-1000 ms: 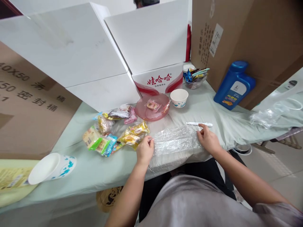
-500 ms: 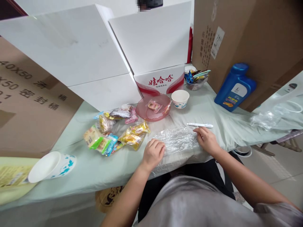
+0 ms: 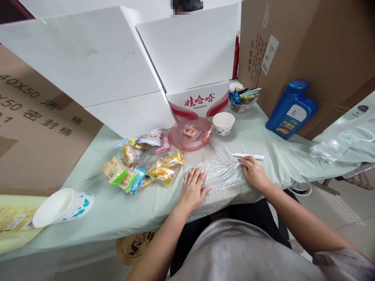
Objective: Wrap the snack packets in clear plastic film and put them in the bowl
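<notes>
A clear plastic bag (image 3: 224, 173) lies spread on the table's front part between my hands. My left hand (image 3: 193, 190) rests flat on the bag's left end, fingers stretched out and apart. At the bag's right end, my right hand (image 3: 255, 171) pinches its edge between thumb and curled fingers. Just beyond that hand lies a white pen-like utility knife (image 3: 247, 156). Left of my left hand are several wrapped snacks, the yellow packets (image 3: 166, 169) being closest. Farther back, a pink plastic dish (image 3: 190, 145) holds a few small wrapped snacks (image 3: 191, 132).
A paper bowl (image 3: 223, 123) stands right of the dish; another (image 3: 63, 207) lies tipped at the left. Behind it a clear bowl (image 3: 243, 106) holds packets. A blue bottle (image 3: 291, 110) leans by a brown carton (image 3: 293, 50). White boxes (image 3: 187, 50) wall the back.
My left hand has opened from a curled shape and now lies flat on the bag's left end. My right hand stays almost in place at the other end.
</notes>
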